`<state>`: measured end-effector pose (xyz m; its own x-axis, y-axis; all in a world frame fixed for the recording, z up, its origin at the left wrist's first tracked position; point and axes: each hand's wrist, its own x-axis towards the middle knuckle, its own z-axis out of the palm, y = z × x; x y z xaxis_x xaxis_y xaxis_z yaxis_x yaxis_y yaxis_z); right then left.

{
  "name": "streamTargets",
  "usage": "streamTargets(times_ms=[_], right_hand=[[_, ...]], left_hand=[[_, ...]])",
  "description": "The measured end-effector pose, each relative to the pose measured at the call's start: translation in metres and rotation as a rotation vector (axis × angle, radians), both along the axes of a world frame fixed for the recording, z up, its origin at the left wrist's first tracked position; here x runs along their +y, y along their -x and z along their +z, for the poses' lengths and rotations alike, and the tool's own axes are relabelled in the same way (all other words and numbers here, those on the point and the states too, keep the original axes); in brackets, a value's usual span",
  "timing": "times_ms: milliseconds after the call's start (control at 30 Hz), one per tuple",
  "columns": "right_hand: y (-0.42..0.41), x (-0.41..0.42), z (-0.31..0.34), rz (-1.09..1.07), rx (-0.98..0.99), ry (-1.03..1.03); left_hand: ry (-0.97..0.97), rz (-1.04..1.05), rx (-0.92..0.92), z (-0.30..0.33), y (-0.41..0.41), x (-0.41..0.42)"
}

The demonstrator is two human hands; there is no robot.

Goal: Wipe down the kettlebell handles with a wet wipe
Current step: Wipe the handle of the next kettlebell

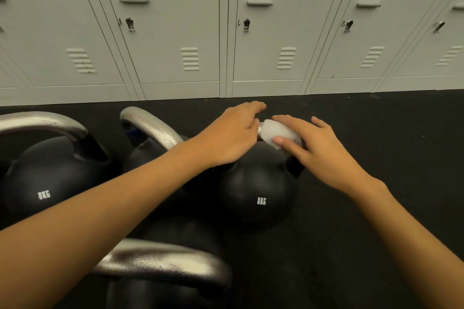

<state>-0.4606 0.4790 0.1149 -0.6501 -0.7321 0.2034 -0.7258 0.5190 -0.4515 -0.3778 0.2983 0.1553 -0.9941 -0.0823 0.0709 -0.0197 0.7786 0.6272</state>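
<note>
- Black round iron kettlebell marked 8KG sits on the dark floor, with its silver handle mostly hidden under the two hands.
- White crumpled wet wipe lies over the top of that handle.
- Right hand holds the wipe on the handle, thumb under it and fingers curled over it.
- Left hand grips the handle just beside the wipe, fingers bent round it.
- Three more black kettlebells with silver handles stand on the left and near side.
- Grey metal lockers line the back.
</note>
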Motion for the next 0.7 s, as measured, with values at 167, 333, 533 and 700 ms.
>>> streamTargets(times_ms=[167,333,533,700], right_hand=[[-0.001,0.022,-0.020,-0.080,-0.254,0.268],[-0.007,0.000,-0.015,-0.082,0.141,0.120],[-0.013,-0.022,0.000,-0.063,-0.095,0.175],[-0.012,-0.008,-0.001,-0.103,-0.358,0.344]], left_hand=[[-0.013,0.024,0.044,0.001,-0.002,0.000],[0.033,0.023,0.140,-0.004,-0.001,0.007],[0.055,-0.002,0.169,-0.010,-0.001,0.014],[0.291,-0.045,0.133,-0.020,-0.008,0.016]])
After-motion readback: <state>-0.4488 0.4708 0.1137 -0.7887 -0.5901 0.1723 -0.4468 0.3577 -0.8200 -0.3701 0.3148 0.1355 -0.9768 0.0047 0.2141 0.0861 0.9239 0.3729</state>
